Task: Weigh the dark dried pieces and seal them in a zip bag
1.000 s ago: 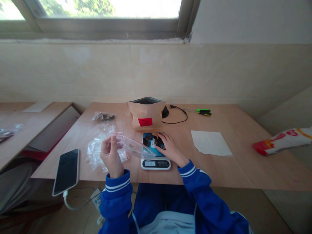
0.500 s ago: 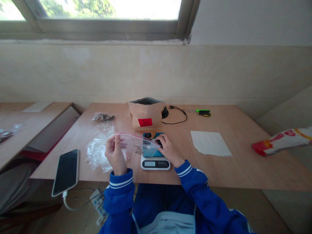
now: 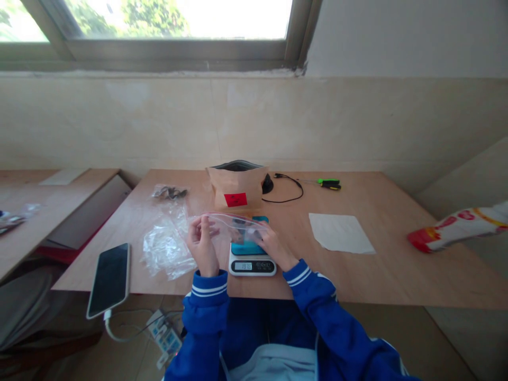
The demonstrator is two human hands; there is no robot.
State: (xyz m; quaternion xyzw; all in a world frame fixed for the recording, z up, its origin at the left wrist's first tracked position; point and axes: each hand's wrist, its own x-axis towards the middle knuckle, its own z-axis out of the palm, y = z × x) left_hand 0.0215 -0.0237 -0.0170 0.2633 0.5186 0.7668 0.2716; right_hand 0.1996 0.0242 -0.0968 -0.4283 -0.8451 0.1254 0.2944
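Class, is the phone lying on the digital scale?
No, the phone lies near the edge of the table, apart from the digital scale.

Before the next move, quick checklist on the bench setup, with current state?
1. Left hand pinching bag: ok.
2. Right hand on bag's far end, over scale: ok, though grip firmness cannot tell.
3. Scale display lit: ok. Digits too small to read with confidence.
4. Blue item on scale platform: ok, partly behind bag.
5. Bag clear of scale: cannot tell; it overlaps the blue item in view.
6. Dark pieces inside bag: cannot tell; seen through the plastic, could be beneath it.
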